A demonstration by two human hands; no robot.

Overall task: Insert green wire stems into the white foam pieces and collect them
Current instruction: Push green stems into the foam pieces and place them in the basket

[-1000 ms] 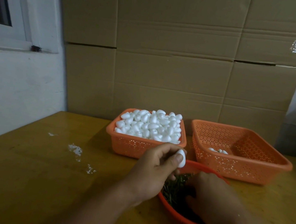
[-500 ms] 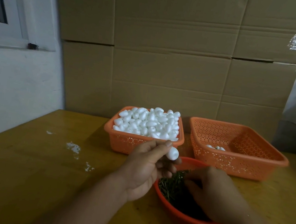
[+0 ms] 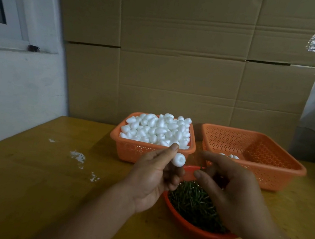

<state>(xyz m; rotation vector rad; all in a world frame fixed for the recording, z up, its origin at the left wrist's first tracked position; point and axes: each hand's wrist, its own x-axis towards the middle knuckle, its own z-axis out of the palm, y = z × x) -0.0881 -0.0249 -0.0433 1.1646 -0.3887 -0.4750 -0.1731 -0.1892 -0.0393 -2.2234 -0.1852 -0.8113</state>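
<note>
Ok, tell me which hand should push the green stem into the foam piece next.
Probably the right hand: it hovers over the bowl of green stems, pinching toward the foam piece, though no stem shows clearly. The left hand already holds that piece.

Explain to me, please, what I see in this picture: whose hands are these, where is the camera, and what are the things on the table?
There is no machine here. A person wears a camera on the head, so you look down at their own two hands. The left hand pinches one white foam piece. The right hand is raised over a round red bowl of green wire stems; whether it holds a stem I cannot tell. On the yellow table stand two orange baskets: the left basket is full of foam pieces, the right basket holds only a few.
</note>
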